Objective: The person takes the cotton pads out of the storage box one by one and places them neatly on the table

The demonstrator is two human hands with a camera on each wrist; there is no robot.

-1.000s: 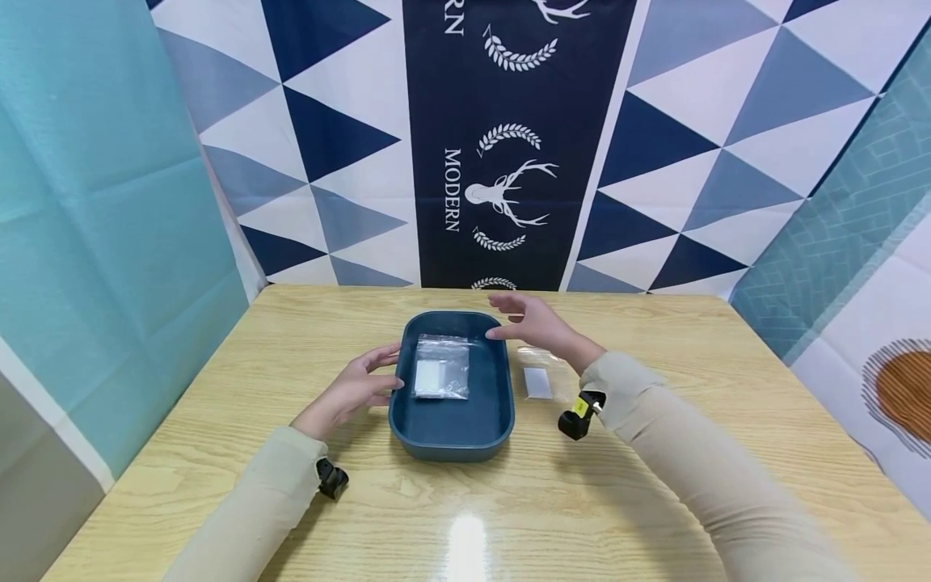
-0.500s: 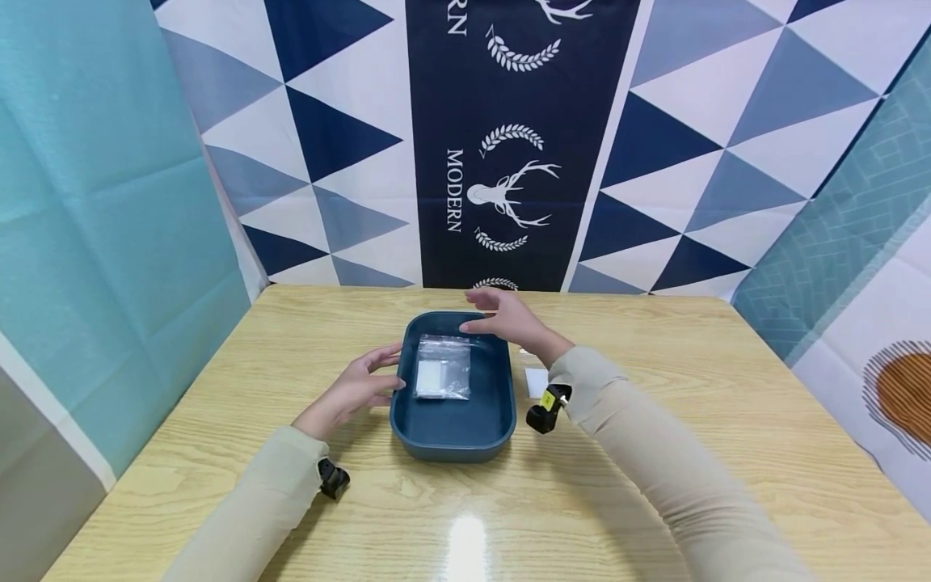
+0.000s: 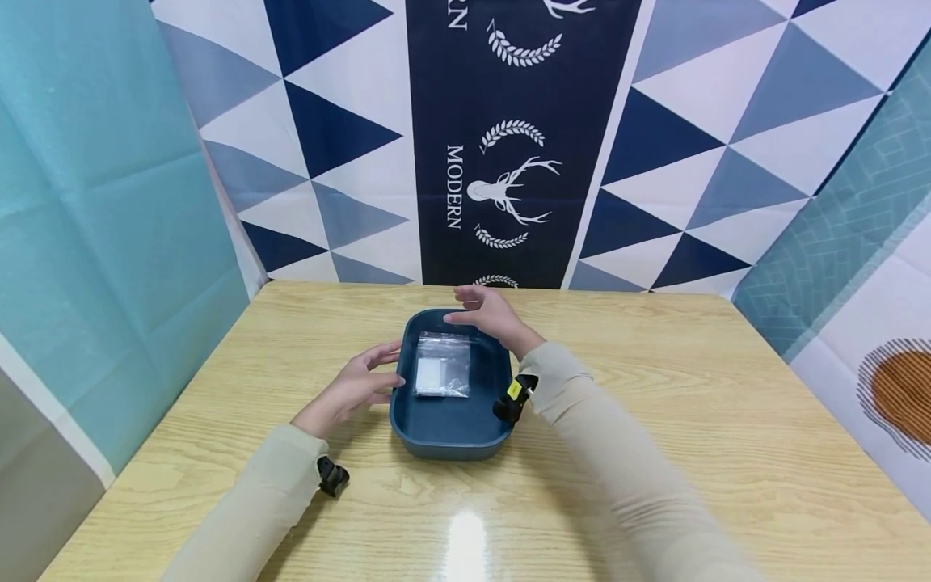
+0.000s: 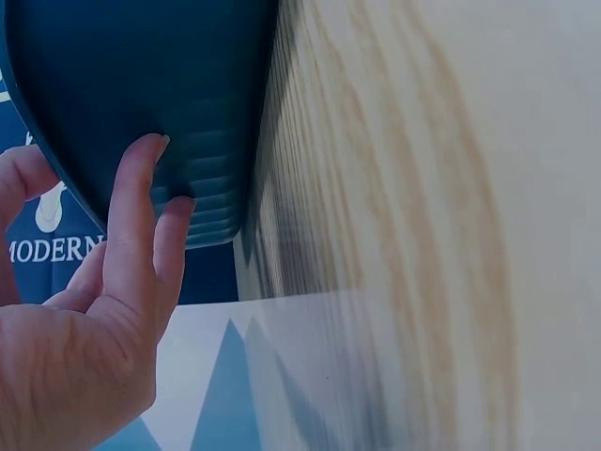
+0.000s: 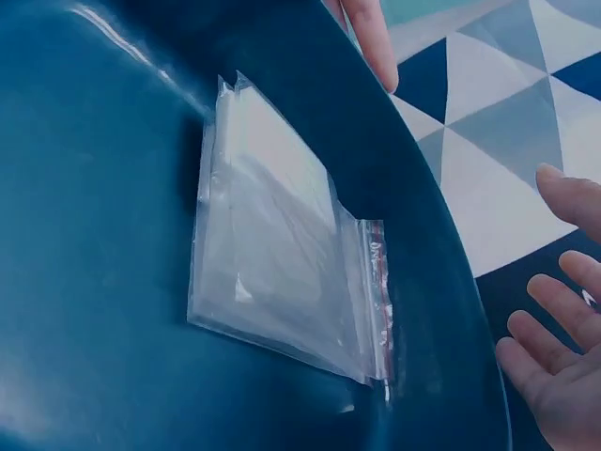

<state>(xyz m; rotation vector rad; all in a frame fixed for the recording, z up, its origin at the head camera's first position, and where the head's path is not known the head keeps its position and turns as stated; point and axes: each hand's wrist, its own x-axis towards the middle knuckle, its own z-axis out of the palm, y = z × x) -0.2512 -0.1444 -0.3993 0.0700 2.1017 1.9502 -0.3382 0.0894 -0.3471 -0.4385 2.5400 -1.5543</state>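
Note:
A dark blue rectangular tub (image 3: pixel 451 432) with rounded corners stands on the table. Inside lie clear zip-lock bags (image 3: pixel 442 365) with a white flat piece in them; the right wrist view shows these overlapping bags (image 5: pixel 272 244) and their red-lined seal strip. My left hand (image 3: pixel 352 386) is at the tub's left side, its extended fingertips against the outer wall (image 4: pixel 202 113) and its thumb right at the rim. My right hand (image 3: pixel 494 317) reaches over the far right corner, fingers spread and nothing held. In the right wrist view that hand (image 5: pixel 563 348) shows beyond the rim.
The wooden table (image 3: pixel 691 388) extends around the tub. A patterned cloth (image 3: pixel 502 145) with a deer print hangs behind it, and a teal cloth (image 3: pixel 109 202) hangs at the left. Small black cameras sit at both wrists, the right camera (image 3: pixel 512 398) overlapping the tub's right rim.
My right hand and forearm have moved left across the tub's far right corner. The small clear bag seen right of the tub is now hidden behind that arm. My left hand has stayed in place.

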